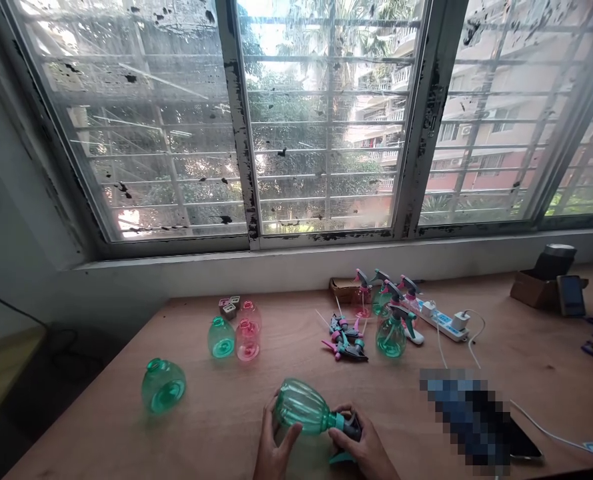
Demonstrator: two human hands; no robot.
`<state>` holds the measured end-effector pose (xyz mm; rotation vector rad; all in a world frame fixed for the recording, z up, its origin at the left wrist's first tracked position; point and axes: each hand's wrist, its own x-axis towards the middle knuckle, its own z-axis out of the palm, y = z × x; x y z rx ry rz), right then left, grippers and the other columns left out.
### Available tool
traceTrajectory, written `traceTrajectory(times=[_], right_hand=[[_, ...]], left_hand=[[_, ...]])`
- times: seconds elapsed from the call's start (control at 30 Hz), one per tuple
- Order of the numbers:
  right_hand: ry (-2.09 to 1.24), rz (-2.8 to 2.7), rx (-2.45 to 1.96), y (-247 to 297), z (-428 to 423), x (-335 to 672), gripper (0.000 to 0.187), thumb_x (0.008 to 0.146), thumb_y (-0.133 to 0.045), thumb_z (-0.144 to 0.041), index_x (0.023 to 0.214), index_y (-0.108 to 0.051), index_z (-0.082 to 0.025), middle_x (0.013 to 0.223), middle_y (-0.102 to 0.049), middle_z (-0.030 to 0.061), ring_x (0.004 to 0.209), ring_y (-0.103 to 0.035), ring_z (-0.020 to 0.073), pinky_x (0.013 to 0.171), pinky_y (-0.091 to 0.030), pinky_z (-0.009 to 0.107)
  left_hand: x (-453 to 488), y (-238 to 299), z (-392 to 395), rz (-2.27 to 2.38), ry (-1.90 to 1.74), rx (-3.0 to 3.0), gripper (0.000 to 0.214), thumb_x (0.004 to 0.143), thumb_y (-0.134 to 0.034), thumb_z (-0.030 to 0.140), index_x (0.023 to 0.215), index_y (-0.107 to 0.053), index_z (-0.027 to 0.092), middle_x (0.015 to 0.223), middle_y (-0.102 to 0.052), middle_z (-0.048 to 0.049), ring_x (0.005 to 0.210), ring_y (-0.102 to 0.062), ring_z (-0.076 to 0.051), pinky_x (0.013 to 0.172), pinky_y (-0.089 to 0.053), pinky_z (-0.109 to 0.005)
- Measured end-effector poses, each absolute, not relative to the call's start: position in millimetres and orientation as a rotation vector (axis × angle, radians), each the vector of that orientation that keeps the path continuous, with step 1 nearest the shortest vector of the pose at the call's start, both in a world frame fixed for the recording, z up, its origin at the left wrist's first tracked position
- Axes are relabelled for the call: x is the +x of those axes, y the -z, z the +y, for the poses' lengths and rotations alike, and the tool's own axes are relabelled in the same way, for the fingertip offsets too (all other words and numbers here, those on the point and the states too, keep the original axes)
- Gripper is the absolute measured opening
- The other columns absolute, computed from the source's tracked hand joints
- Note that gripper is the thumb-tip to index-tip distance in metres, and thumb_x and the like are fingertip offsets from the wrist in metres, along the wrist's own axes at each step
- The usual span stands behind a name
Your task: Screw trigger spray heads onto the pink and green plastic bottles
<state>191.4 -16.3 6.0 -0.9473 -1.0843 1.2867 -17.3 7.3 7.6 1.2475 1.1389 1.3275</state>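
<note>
Over the front of the table, a green spray bottle lies tilted on its side between my hands. My left hand wraps round its base end, thumb along the near side. The fingers of my right hand close on the dark grey and teal spray head at the bottle's neck. Part of the trigger shows below my right hand. Further left stand headless bottles: a green one, a second green one and two pink ones. Loose spray heads lie in a pile beyond my hands.
Several bottles with spray heads, among them a green one, stand at the back right beside a white power strip. A partly pixelated dark tablet lies right. A cardboard box and phone are at the far right.
</note>
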Motion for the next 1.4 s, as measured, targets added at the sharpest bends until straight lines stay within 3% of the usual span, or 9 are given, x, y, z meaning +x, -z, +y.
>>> traceTrajectory(times=[0.13,0.27,0.47,0.73,0.9,1.07,1.2,1.4], right_hand=[[-1.253,-1.065,-0.982,-8,-17,193,0.042,0.073,-0.080,-0.049,0.094,-0.062,-0.017,0.075,-0.064,0.0007,0.061,-0.061,0.0182,0.056,-0.051,0.028],[-1.273,-1.054,-0.963,-8,-16,195,0.041,0.076,-0.078,-0.048,0.096,-0.062,-0.017,0.069,-0.064,0.0005,0.060,-0.061,0.0189,0.056,-0.051,0.028],[-1.269,-1.105,-0.976,-15,-18,194,0.040,0.072,-0.081,-0.048,0.092,-0.063,-0.018,0.076,-0.064,0.0007,0.062,-0.061,0.0187,0.055,-0.051,0.027],[-1.238,-1.080,-0.982,-13,-18,193,0.038,0.077,-0.077,-0.048,0.092,-0.061,-0.017,0.067,-0.062,-0.0008,0.060,-0.060,0.0184,0.056,-0.050,0.028],[-1.263,-1.100,-0.966,-10,-18,193,0.039,0.074,-0.080,-0.045,0.093,-0.062,-0.017,0.076,-0.064,0.0002,0.062,-0.060,0.0174,0.055,-0.050,0.027],[-1.263,-1.071,-0.959,-12,-18,194,0.038,0.078,-0.077,-0.047,0.094,-0.059,-0.017,0.066,-0.062,-0.0015,0.057,-0.060,0.0174,0.055,-0.050,0.027],[-1.277,-1.099,-0.954,-13,-19,194,0.036,0.079,-0.077,-0.044,0.094,-0.060,-0.017,0.068,-0.062,-0.0012,0.060,-0.061,0.0178,0.057,-0.050,0.027],[-1.285,-1.112,-0.948,-9,-17,193,0.037,0.079,-0.077,-0.046,0.094,-0.060,-0.016,0.069,-0.064,-0.0002,0.059,-0.061,0.0178,0.056,-0.049,0.028]], left_hand=[[-18,-14,4,1.137,-1.306,1.263,0.069,0.074,-0.075,0.038,0.135,-0.046,0.022,0.148,-0.046,-0.0129,0.134,-0.047,-0.031,0.111,-0.040,-0.041],[-18,-18,1,1.169,-1.286,1.322,0.076,0.065,-0.082,0.034,0.133,-0.049,0.023,0.140,-0.055,-0.0109,0.135,-0.046,-0.032,0.113,-0.038,-0.042],[-18,-14,4,1.213,-1.304,1.324,0.071,0.075,-0.073,0.041,0.136,-0.045,0.020,0.141,-0.054,-0.0138,0.131,-0.050,-0.033,0.114,-0.035,-0.044],[-15,-17,3,1.254,-1.311,1.365,0.078,0.063,-0.083,0.034,0.132,-0.049,0.020,0.138,-0.056,-0.0140,0.134,-0.046,-0.035,0.115,-0.033,-0.046],[-16,-13,5,1.260,-1.322,1.292,0.066,0.074,-0.073,0.044,0.130,-0.051,0.019,0.137,-0.058,-0.0130,0.132,-0.049,-0.033,0.114,-0.035,-0.044],[-16,-9,6,1.221,-1.305,1.374,0.072,0.073,-0.076,0.037,0.136,-0.045,0.022,0.146,-0.048,-0.0116,0.137,-0.043,-0.031,0.116,-0.032,-0.043],[-15,-18,2,1.303,-1.266,1.409,0.077,0.067,-0.079,0.040,0.133,-0.047,0.018,0.143,-0.051,-0.0134,0.139,-0.038,-0.034,0.118,-0.028,-0.045],[-16,-18,5,1.303,-1.281,1.355,0.064,0.077,-0.069,0.045,0.132,-0.049,0.018,0.143,-0.051,-0.0131,0.137,-0.042,-0.032,0.117,-0.029,-0.046]])
